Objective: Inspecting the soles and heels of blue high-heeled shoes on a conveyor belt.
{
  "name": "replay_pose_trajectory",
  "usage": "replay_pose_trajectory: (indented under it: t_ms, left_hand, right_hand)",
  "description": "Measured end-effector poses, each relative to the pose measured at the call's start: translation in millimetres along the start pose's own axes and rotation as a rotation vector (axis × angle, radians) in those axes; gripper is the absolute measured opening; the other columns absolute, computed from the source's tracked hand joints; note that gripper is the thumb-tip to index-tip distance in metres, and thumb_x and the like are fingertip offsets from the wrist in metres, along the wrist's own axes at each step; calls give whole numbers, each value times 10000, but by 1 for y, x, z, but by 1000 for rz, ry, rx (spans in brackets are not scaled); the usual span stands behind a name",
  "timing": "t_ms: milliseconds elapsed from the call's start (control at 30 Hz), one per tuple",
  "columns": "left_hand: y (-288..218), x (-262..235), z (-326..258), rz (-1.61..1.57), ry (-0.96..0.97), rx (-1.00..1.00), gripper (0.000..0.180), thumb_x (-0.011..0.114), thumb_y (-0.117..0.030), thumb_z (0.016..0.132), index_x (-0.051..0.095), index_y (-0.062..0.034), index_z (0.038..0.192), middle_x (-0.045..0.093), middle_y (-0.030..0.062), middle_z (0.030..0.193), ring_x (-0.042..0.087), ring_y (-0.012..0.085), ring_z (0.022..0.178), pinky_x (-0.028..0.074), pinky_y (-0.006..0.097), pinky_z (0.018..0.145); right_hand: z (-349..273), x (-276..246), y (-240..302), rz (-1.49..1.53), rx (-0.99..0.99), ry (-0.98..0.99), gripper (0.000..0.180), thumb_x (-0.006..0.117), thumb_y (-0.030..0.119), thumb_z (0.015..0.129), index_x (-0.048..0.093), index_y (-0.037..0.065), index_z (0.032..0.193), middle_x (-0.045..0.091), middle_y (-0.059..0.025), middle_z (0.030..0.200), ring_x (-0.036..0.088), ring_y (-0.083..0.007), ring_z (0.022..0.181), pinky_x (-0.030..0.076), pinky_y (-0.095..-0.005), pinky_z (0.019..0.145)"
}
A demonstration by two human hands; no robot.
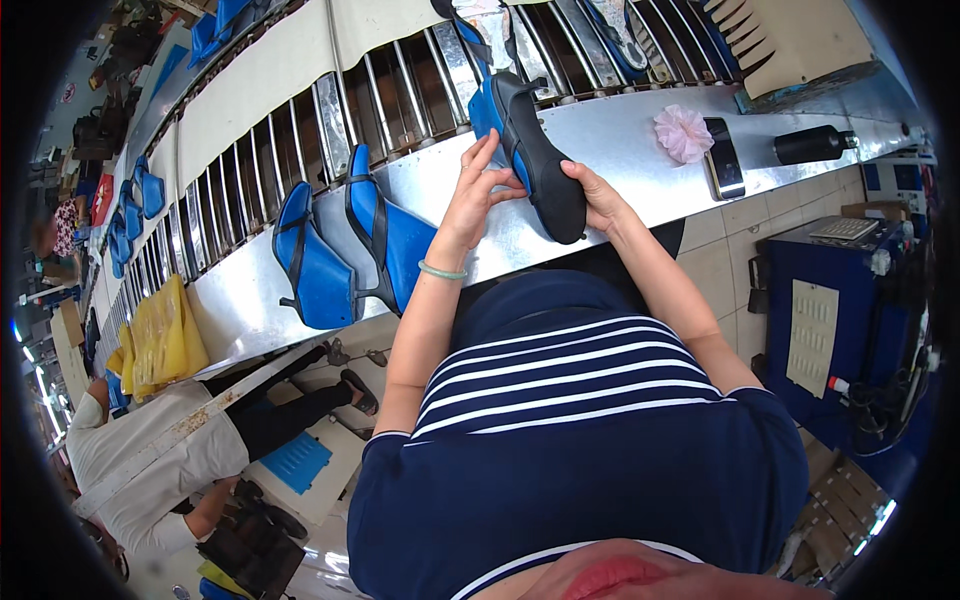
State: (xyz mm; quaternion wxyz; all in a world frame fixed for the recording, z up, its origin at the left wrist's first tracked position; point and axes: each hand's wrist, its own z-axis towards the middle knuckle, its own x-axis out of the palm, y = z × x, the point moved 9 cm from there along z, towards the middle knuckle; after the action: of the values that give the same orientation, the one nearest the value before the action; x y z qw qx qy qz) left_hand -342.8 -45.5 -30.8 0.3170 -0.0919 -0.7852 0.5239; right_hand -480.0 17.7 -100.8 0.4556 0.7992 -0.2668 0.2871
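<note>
Striped shirt point(600, 480) nearest, we are holding the black shoe point(543, 160) between left hand point(472, 196) and right hand point(598, 198), ideally keeping pressure even.

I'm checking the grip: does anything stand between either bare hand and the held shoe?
Nothing visible does: the left hand and right hand both touch the black-soled shoe directly, from opposite sides.

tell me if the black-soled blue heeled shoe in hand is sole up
Sole up: the shoe shows its black sole to the camera, between left hand and right hand.
</note>
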Motion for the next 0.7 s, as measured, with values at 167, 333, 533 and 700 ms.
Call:
replay_pose_trajectory:
  t_ms: [167,333,533,700]
  left_hand:
    - [2,1,-1,41,4,47,681,560,-62,914,290,-42,1539,152,92,1571,646,213,991,556,403,896]
    - [3,3,-2,63,-3,55,722,631,-14,901,286,-39,1534,98,138,1562,692,179,837,600,325,825]
    - [3,2,-7,145,-24,35,739,636,-35,911,246,-3,1537,105,140,1562,693,169,830,595,307,799]
    - [5,-1,-12,227,-40,72,845,733,-125,864,236,40,1526,108,198,1560,683,160,792,584,291,776]
  right_hand:
    - [-5,2,-14,136,63,-5,595,695,417,884,578,-24,1265,697,-162,1087,711,-230,934,593,-331,842]
    - [-2,3,-21,216,50,38,601,587,466,950,559,-35,1281,679,-189,1108,697,-280,929,602,-401,820]
    - [-7,9,-23,199,56,50,601,574,481,955,564,-29,1272,676,-189,1100,694,-282,933,603,-406,812]
    - [-6,4,-31,189,70,71,599,629,464,920,575,-19,1271,692,-175,1093,719,-254,889,621,-383,787]
